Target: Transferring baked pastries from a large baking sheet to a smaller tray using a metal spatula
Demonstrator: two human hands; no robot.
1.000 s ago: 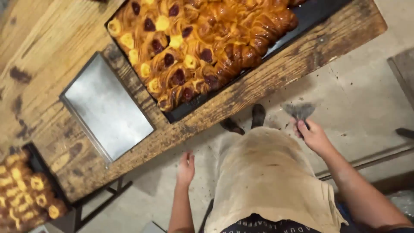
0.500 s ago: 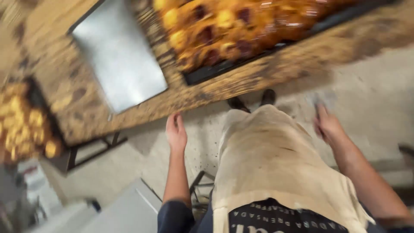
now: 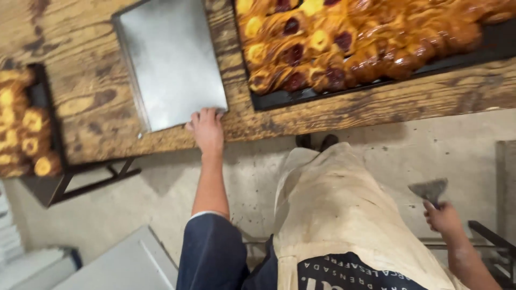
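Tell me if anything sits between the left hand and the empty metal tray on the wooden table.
Nothing visible does. The left hand already rests at the near corner of the empty metal tray, fingertips on its edge. The tray of pastries lies beside it to the right, clear of the hand. The right hand holds a scraper away from the table.

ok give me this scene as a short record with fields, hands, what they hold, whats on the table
left hand: fingers on the near corner of the empty metal tray
right hand: down at the side, gripping a scraper
wooden table: bears the metal tray and a dark tray of glazed pastries
far left: a second tray of pastries
worn: beige apron
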